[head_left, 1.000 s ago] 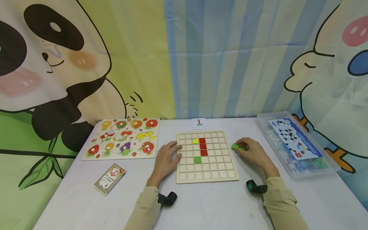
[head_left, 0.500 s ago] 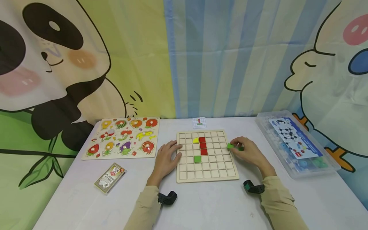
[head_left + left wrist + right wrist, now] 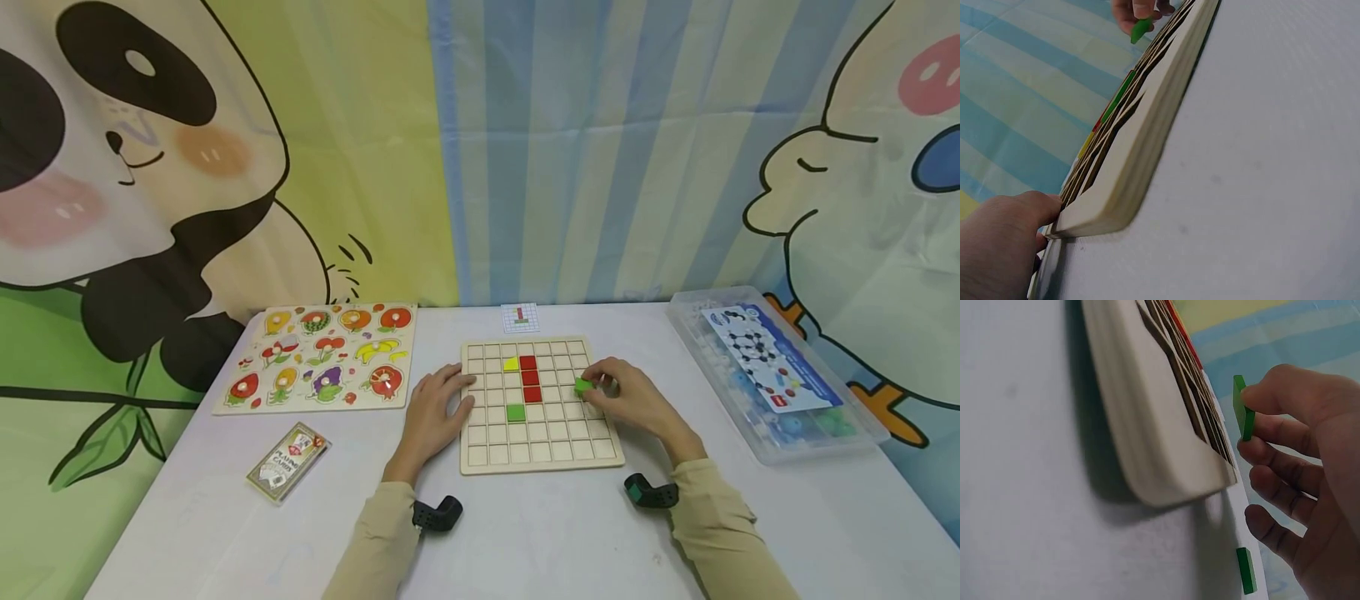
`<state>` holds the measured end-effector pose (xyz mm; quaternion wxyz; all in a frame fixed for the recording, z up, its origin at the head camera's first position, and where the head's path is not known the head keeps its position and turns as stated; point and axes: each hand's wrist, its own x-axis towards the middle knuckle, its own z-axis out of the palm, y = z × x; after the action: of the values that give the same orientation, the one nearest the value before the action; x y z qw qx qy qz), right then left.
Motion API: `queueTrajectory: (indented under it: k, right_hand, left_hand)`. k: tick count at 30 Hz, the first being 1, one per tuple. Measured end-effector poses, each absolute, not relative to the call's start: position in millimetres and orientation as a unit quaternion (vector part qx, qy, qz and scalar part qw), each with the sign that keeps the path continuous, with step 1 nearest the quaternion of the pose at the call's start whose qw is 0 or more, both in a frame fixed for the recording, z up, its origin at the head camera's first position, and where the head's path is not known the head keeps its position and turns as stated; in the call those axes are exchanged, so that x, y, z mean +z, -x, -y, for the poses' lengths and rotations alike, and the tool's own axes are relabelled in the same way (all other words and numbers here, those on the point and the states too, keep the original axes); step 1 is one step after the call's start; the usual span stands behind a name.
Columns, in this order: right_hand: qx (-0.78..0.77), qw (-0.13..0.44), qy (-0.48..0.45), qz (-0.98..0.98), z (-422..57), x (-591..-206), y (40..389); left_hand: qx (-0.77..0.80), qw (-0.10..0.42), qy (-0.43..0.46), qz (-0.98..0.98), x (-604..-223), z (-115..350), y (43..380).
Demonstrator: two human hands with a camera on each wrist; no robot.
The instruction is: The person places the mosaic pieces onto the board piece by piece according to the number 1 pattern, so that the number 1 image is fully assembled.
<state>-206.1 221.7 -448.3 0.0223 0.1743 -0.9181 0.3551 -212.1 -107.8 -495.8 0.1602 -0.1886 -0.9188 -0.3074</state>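
My right hand (image 3: pixel 626 396) pinches a green square tile (image 3: pixel 582 386) between thumb and fingers, over the right side of the wooden grid board (image 3: pixel 570 454). The right wrist view shows that tile (image 3: pixel 1242 409) held on edge, and a second green tile (image 3: pixel 1246 570) on the table beside the board. My left hand (image 3: pixel 431 421) rests at the board's left edge, thumb and fingertips touching the rim. On the board are a column of three red tiles (image 3: pixel 531 376), a yellow piece (image 3: pixel 512 364) at its upper left and a green tile (image 3: pixel 515 412) lower left.
Behind the board lies a small pattern card (image 3: pixel 520 317). A fruit puzzle board (image 3: pixel 315 358) and a playing cards box (image 3: pixel 288 462) lie to the left. At the right stands a clear plastic case (image 3: pixel 780 375). A curtain (image 3: pixel 562 150) hangs behind the table.
My right hand has moved left with the green tile, from the table beside the board to over its right columns. The left hand stays at the left edge.
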Motion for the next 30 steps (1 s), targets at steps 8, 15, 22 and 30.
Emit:
queueTrajectory:
  k: [8, 15, 22, 30]
  right_hand:
    - [0.356, 0.025, -0.197, 0.913, -212.9, -447.4, 204.7]
    - [0.355, 0.007, -0.199, 0.913, -203.3, -447.6, 202.6]
    - [0.338, 0.002, -0.207, 0.918, -192.2, -447.3, 199.3]
    - [0.319, -0.005, -0.214, 0.924, -179.2, -445.8, 194.4]
  left_hand:
    - [-0.307, 0.152, 0.186, 0.921, -494.9, 107.7, 212.4]
    - [-0.306, 0.138, 0.181, 0.924, -493.4, 107.8, 211.2]
    - [-0.301, 0.142, 0.182, 0.925, -495.2, 107.9, 211.9]
    - [-0.304, 0.133, 0.182, 0.926, -495.3, 108.3, 212.9]
